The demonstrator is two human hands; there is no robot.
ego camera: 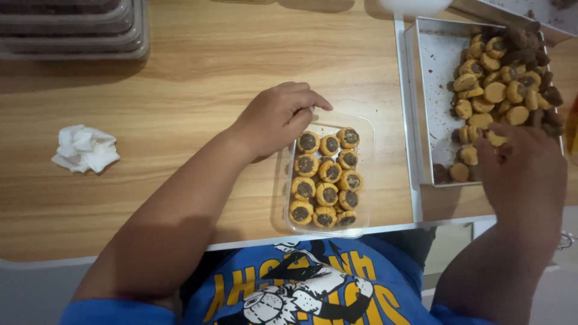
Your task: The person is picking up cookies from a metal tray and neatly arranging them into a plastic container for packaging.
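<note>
A clear plastic container [366,174] stands at the table's front edge, filled with several round yellow cookies with dark chocolate centres [326,174]. My left hand [277,117] rests at its top left corner, fingers curled onto the rim. To the right a metal baking tray [430,102] holds a heap of the same cookies [503,84]. My right hand [524,171] reaches into the tray's near end, fingers bent down among the cookies; whether it grips one is hidden.
A crumpled white tissue [84,148] lies on the wooden table [180,108] at left. Stacked trays [72,30] sit at the back left corner. A white object [415,6] and another tray [530,12] show at the back right.
</note>
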